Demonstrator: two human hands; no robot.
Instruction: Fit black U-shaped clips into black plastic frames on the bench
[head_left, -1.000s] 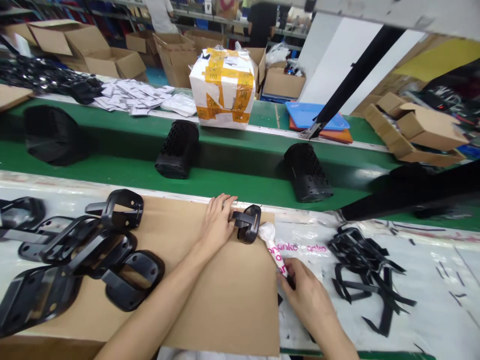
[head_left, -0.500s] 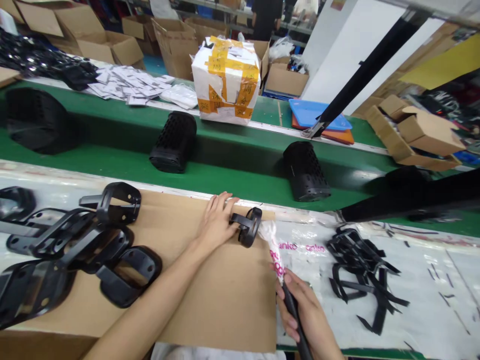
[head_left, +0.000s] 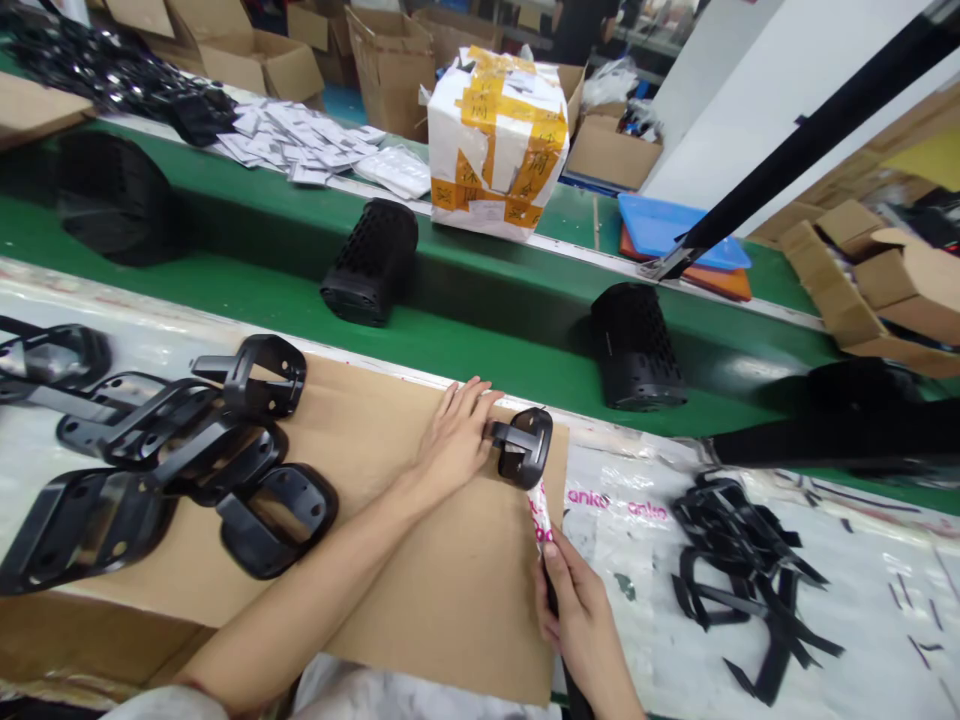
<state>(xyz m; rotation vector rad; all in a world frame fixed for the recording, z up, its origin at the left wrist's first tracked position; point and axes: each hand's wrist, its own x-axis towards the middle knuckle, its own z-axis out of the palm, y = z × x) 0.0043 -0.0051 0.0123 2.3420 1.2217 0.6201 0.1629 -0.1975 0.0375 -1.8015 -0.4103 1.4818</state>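
My left hand (head_left: 459, 438) rests on a brown cardboard sheet (head_left: 442, 590), gripping the near end of a small black plastic bracket (head_left: 526, 447) at its fingers and thumb. The bracket has a looped frame with an arm toward that hand. My right hand (head_left: 581, 605) is closed round a black-handled tool (head_left: 541, 515), its upper part wrapped in clear plastic with pink print. The tool's far end reaches the bracket's lower edge and is hidden there; contact is unclear. More black brackets (head_left: 277, 520) lie at the left on the sheet and table.
Black strips (head_left: 757, 570) lie in a heap on the plastic-covered table (head_left: 877, 620) at right. Beyond, black perforated cylinders (head_left: 637, 350) stand on a green conveyor (head_left: 480, 350). Farther back are a taped white box (head_left: 495, 150), white slips (head_left: 300, 140) and a slanting black post (head_left: 795, 150).
The wrapped tool has moved from right of the bracket to its lower edge, with my right hand shifting left relative to the cardboard. The camera view has turned slightly.
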